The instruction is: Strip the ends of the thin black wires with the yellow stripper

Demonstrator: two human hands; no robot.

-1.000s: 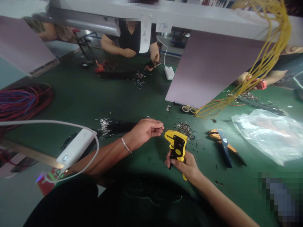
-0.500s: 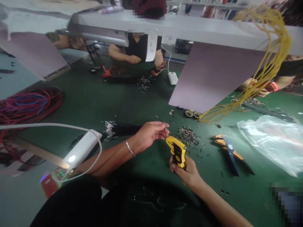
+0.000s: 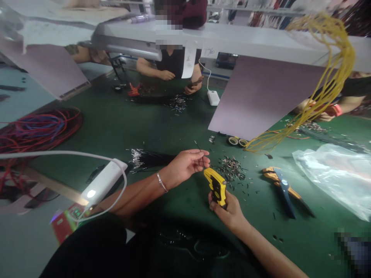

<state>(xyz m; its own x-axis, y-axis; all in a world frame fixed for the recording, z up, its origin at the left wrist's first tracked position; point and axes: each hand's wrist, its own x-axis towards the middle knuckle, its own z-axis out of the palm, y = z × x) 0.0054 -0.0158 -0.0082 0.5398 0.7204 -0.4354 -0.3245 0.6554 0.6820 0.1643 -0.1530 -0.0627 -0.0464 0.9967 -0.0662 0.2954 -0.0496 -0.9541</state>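
My left hand [image 3: 185,166], wearing a thin silver bangle on the wrist, pinches a short thin black wire [image 3: 198,146] between thumb and fingers. My right hand [image 3: 227,211] grips a yellow and black hand crimping tool [image 3: 216,186], whose head sits just right of my left fingertips. A loose pile of metal terminals and wire bits [image 3: 230,168] lies on the green mat [image 3: 174,127] beside the tool. Left of my left hand lies a bundle of black wires with bright stripped ends [image 3: 147,158].
A yellow-handled, blue wire stripper [image 3: 284,189] and a clear plastic bag [image 3: 333,177] lie to the right. A white power bank [image 3: 104,181] with its cable sits at lower left, near a red and blue wire coil [image 3: 37,137]. A co-worker [image 3: 174,65] sits opposite, behind a low white shelf [image 3: 232,42] hung with yellow wires [image 3: 327,81].
The whole scene has shifted slightly in view as my head moved. My left hand has come closer to the crimping tool, and the wire in it now stands more upright.
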